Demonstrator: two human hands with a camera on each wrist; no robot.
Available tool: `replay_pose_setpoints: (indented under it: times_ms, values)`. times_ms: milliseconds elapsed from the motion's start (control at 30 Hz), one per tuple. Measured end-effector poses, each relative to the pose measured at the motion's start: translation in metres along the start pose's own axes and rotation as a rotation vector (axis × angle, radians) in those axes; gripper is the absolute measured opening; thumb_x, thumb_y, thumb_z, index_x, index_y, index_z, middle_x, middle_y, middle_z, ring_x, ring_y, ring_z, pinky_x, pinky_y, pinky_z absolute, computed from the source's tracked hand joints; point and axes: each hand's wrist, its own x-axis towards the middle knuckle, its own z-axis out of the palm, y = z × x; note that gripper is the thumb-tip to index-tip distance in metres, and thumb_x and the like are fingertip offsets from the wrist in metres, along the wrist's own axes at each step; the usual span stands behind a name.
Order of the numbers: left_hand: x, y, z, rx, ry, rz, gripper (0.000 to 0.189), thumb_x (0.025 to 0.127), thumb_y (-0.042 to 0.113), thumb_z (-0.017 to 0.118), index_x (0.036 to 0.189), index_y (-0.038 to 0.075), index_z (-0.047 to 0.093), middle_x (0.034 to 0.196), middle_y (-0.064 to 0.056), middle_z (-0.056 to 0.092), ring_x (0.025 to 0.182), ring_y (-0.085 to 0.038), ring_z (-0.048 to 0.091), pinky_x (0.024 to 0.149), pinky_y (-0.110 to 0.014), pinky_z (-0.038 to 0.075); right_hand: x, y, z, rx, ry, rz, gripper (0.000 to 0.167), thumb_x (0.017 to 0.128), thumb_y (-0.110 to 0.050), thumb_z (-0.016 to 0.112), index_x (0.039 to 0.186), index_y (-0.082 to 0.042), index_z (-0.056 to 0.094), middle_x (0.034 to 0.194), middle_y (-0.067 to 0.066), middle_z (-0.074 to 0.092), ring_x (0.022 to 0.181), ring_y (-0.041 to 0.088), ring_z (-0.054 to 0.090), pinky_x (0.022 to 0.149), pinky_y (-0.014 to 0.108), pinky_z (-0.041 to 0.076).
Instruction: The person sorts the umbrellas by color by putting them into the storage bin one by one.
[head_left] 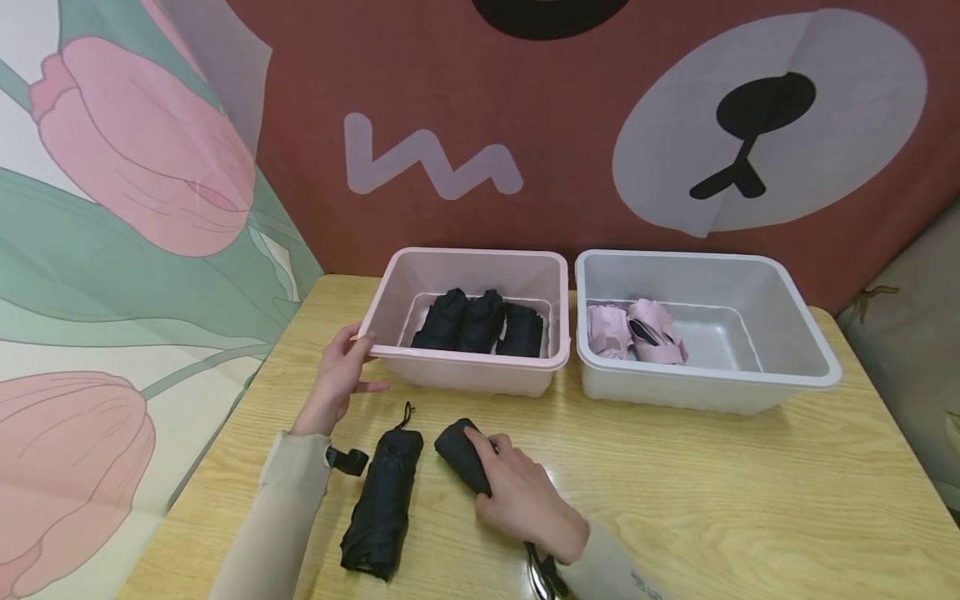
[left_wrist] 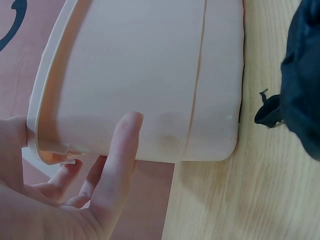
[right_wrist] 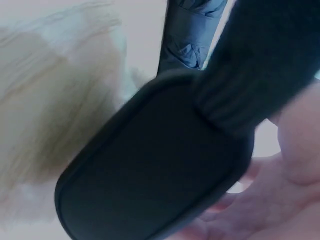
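My left hand (head_left: 337, 375) holds the front left corner of a pink bin (head_left: 465, 371), its thumb at the rim. One finger (left_wrist: 125, 145) lies extended along the outer wall in the left wrist view. Several black folded umbrellas (head_left: 480, 321) lie side by side in this bin. Just above the table, or on it, my right hand (head_left: 525, 496) grips another compact black umbrella (head_left: 461, 450); I cannot tell whether it touches the wood. A broad, dark, rounded end (right_wrist: 155, 160) fills the right wrist view. Between my forearms lies a black umbrella (head_left: 384, 504) with a cord loop.
To the right of the pink bin stands a white bin (head_left: 690, 387) with two pink folded umbrellas (head_left: 637, 332) at its left end. Both bins are near the back of the wooden table (head_left: 720, 500), against a printed cloth (head_left: 450, 67). A strap with a shiny part (head_left: 540, 575) is by my right wrist.
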Motion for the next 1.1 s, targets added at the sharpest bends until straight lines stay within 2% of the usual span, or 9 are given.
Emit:
replay_pose_setpoints:
  times_ms: [100, 233, 500, 733, 933, 1100]
  values:
    - [0.000, 0.000, 0.000, -0.003, 0.000, -0.001, 0.053, 0.100, 0.035, 0.047, 0.147, 0.015, 0.033, 0.147, -0.017, 0.038, 0.131, -0.035, 0.045, 0.068, -0.040, 0.063, 0.000, 0.001, -0.002, 0.036, 0.010, 0.003, 0.085, 0.073, -0.015, 0.069, 0.149, -0.021, 0.033, 0.129, 0.014, 0.053, 0.094, 0.027, 0.060, 0.060, 0.036, 0.049]
    - [0.002, -0.001, 0.000, -0.001, 0.002, -0.004, 0.052, 0.100, 0.035, 0.048, 0.147, 0.016, 0.034, 0.146, -0.016, 0.040, 0.131, -0.034, 0.046, 0.067, -0.040, 0.063, 0.000, 0.003, -0.007, 0.137, 0.018, 0.023, 0.090, 0.071, -0.018, 0.070, 0.151, -0.020, 0.029, 0.131, 0.014, 0.052, 0.092, 0.024, 0.057, 0.065, 0.037, 0.049]
    - [0.002, 0.000, 0.000, 0.001, 0.001, -0.007, 0.054, 0.100, 0.036, 0.048, 0.147, 0.016, 0.033, 0.146, -0.017, 0.039, 0.132, -0.035, 0.045, 0.068, -0.040, 0.063, 0.000, 0.002, -0.020, 0.342, 0.083, 0.030, 0.089, 0.066, -0.020, 0.071, 0.147, -0.009, 0.036, 0.138, 0.011, 0.051, 0.108, 0.025, 0.052, 0.087, 0.041, 0.048]
    - [0.001, 0.000, 0.000, 0.000, 0.001, -0.008, 0.054, 0.100, 0.036, 0.048, 0.147, 0.015, 0.032, 0.146, -0.017, 0.038, 0.132, -0.035, 0.045, 0.068, -0.040, 0.063, 0.000, 0.003, -0.031, 0.523, 0.074, 0.045, 0.084, 0.065, -0.014, 0.070, 0.143, -0.008, 0.040, 0.130, 0.012, 0.055, 0.100, 0.022, 0.056, 0.082, 0.035, 0.050]
    - [0.003, 0.001, 0.001, 0.002, 0.001, -0.007, 0.053, 0.100, 0.035, 0.048, 0.147, 0.016, 0.033, 0.145, -0.016, 0.040, 0.131, -0.034, 0.047, 0.068, -0.041, 0.063, -0.003, 0.003, -0.042, 0.681, 0.060, 0.041, 0.079, 0.065, -0.007, 0.068, 0.141, -0.007, 0.043, 0.124, 0.015, 0.056, 0.102, 0.029, 0.059, 0.073, 0.033, 0.055]
    - [0.002, 0.000, 0.001, -0.001, -0.002, -0.008, 0.053, 0.100, 0.035, 0.047, 0.147, 0.016, 0.033, 0.145, -0.016, 0.040, 0.131, -0.034, 0.047, 0.067, -0.041, 0.063, -0.008, 0.001, -0.053, 0.868, 0.059, -0.018, 0.072, 0.068, 0.002, 0.064, 0.137, -0.006, 0.046, 0.121, 0.020, 0.056, 0.101, 0.032, 0.061, 0.073, 0.035, 0.059]
